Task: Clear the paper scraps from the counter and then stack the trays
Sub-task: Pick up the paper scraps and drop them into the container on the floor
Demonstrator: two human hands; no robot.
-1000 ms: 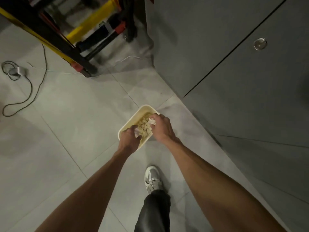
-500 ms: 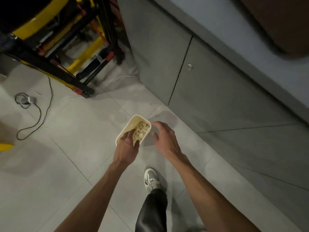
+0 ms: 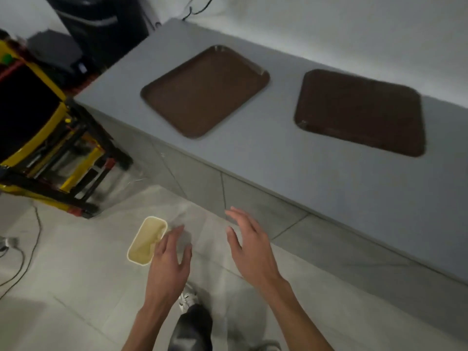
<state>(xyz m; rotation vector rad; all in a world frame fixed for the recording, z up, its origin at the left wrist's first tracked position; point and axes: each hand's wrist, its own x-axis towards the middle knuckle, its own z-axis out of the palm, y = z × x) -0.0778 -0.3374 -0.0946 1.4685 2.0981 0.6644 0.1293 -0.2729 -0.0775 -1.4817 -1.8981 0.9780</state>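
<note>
Two brown trays lie flat and apart on the grey counter [image 3: 266,158]: the left tray [image 3: 205,91] and the right tray [image 3: 359,111]. No paper scraps show on the countertop. A cream bin [image 3: 147,240] stands on the floor below the counter; its contents are blurred. My left hand [image 3: 169,259] hovers just right of the bin, fingers spread, holding nothing. Beside it, my right hand [image 3: 249,245] is also spread and holds nothing, in front of the cabinet doors.
A yellow and black cart [image 3: 48,148] stands at the left end of the counter. A dark machine [image 3: 101,26] sits behind it. A cable [image 3: 27,252] trails on the tiled floor at left. My shoe [image 3: 187,296] and trouser leg are below my hands.
The view has swung up from the floor to the countertop. Both hands have come off the bin and its paper scraps and now hang open above the floor.
</note>
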